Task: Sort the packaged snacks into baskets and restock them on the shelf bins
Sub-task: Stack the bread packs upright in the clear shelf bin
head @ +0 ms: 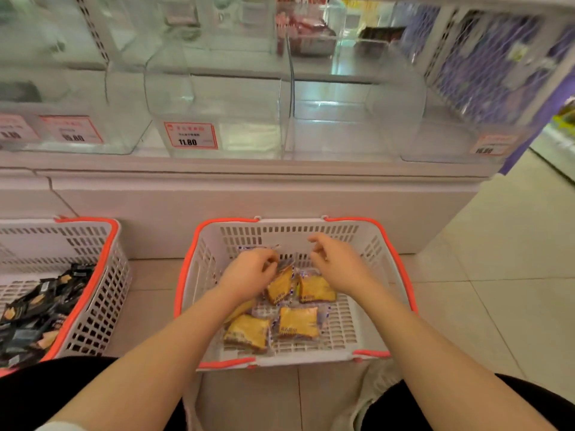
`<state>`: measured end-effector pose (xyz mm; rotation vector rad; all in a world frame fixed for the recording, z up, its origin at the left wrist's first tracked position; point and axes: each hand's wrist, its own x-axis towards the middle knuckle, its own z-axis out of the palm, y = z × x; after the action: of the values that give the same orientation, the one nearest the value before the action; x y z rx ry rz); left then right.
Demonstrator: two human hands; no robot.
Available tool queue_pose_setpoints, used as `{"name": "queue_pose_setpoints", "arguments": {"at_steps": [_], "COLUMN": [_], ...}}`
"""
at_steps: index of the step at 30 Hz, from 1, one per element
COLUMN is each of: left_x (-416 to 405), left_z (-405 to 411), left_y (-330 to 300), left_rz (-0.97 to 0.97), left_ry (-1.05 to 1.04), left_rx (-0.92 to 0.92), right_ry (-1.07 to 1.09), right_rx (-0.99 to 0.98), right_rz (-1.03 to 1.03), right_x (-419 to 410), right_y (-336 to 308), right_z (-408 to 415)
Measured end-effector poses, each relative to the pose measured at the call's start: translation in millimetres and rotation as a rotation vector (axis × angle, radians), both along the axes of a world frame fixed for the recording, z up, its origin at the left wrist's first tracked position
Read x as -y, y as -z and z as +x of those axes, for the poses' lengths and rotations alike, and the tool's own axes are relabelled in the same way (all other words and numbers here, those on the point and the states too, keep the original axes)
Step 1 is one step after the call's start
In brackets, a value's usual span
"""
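"11.80" on price tag (190,135)

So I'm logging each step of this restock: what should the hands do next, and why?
Probably lift the yellow snack packet that the left hand pinches out of the middle basket toward the clear shelf bin above. The bin looks empty, more yellow packets lie in the basket, and the right hand hovers with nothing in its grip.

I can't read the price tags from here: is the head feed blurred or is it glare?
Head view: motion blur smears the clear plastic shelf bins and red-bordered price tags; faint reflections add to it; wide-angle bending at the edges; yellow wrapped snack packets in the white orange-rimmed basket stay fairly sharp.
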<state>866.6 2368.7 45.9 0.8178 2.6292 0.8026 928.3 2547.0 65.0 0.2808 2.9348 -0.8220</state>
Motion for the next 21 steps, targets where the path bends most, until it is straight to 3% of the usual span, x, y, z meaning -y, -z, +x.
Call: {"name": "queue_pose_setpoints", "arguments": {"at_steps": [4, 7, 9, 13, 15, 18, 21], "left_x": [-45, -71, -88, -117, -127, -135, -138], "left_z": [-52, -85, -102, -131, -145, -158, -160], "left_y": [-59, -99, -120, -143, -143, -136, -139], "left_rz": [0.117, 0.171, 0.186, 0.153, 0.043, -0.271, -0.318], "left_ry": [0.066, 0.138, 0.194, 0.290, 0.326, 0.287, 0.239], "left_rx": [-0.184, -0.400, -0.528, -0.715, -0.783, -0.682, -0.633], "right_ry": [0.126, 0.141, 0.136, 0.128, 0.082, 0.079, 0.071], "right_rx": [-0.259, -0.510, -0.579, -0.339, -0.219, -0.181, -0.179], "right_rz": [-0.025, 0.109, 0.223, 0.518, 0.710, 0.712, 0.666], "right_x": [-30, -54, -71, -104, -118, -131, -135], "right_y": [-58, -93, -105, -107, -103, -108, -119], "right_z": [-51, -82, -101, -128, -135, -141, -144]}}
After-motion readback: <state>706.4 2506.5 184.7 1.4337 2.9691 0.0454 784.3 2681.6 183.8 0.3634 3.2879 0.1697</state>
